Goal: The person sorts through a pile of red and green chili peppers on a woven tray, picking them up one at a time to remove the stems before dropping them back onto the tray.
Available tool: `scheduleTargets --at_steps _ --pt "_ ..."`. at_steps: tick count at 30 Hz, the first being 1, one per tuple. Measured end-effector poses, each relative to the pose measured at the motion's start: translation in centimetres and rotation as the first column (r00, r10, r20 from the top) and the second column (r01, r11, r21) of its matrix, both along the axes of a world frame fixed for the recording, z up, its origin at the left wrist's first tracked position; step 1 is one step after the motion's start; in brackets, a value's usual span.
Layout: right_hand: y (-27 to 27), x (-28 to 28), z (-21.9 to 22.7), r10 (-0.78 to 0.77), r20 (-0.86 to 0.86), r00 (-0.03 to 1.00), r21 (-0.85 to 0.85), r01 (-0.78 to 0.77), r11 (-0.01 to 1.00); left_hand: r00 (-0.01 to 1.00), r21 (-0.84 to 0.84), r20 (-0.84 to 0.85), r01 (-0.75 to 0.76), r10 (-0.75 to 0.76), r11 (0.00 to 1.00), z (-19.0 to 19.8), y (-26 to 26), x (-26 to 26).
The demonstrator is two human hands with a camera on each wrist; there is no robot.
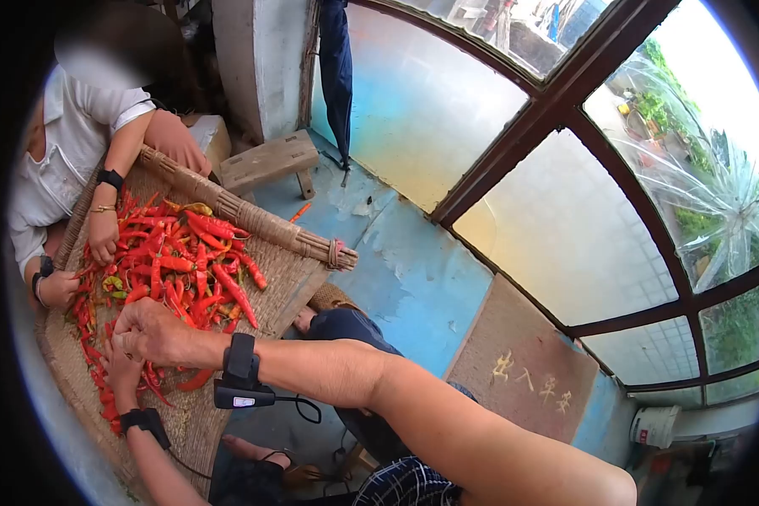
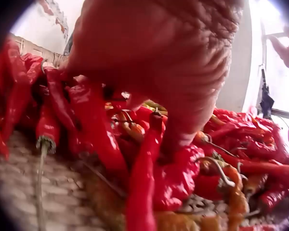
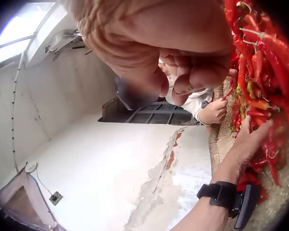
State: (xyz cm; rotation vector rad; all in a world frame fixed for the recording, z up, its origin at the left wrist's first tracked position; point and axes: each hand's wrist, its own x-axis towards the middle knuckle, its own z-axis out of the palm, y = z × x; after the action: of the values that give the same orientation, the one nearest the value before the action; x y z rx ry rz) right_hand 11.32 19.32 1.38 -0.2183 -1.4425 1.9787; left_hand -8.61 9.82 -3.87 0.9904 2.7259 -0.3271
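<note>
Red chili peppers [image 1: 202,253] lie heaped on a woven tray [image 1: 291,291], with a few yellow and green ones among them. My left hand [image 1: 123,371] reaches into the near side of the heap. In the left wrist view its thumb [image 2: 180,132] comes down onto a wrinkled red chili [image 2: 178,178], while its other fingers are mostly hidden behind the palm. My right hand [image 1: 164,335] is held over the heap, close above the left hand. The right wrist view shows its fingers [image 3: 197,79] loosely bent, with nothing visible between them and the thumb.
Across the tray sits another person [image 1: 76,152] in a white shirt, both hands at the peppers. The tray has a thick rolled rim [image 1: 244,207]. A wooden stool [image 1: 270,160] stands beyond it, near a dark umbrella [image 1: 336,80] and a framed window [image 1: 582,228].
</note>
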Motion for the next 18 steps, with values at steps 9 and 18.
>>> scheduleTargets --at_steps 9,18 --pt "0.8 -1.6 -2.2 -0.142 0.042 0.989 0.171 0.133 0.976 0.955 0.224 0.289 0.002 -0.068 0.975 -2.2 -2.4 -5.9" --pt "1.7 -1.2 -2.2 -0.067 0.138 0.988 0.331 0.018 0.943 0.987 0.088 -0.005 0.16 -0.16 0.983 2.1 -8.5 3.7"
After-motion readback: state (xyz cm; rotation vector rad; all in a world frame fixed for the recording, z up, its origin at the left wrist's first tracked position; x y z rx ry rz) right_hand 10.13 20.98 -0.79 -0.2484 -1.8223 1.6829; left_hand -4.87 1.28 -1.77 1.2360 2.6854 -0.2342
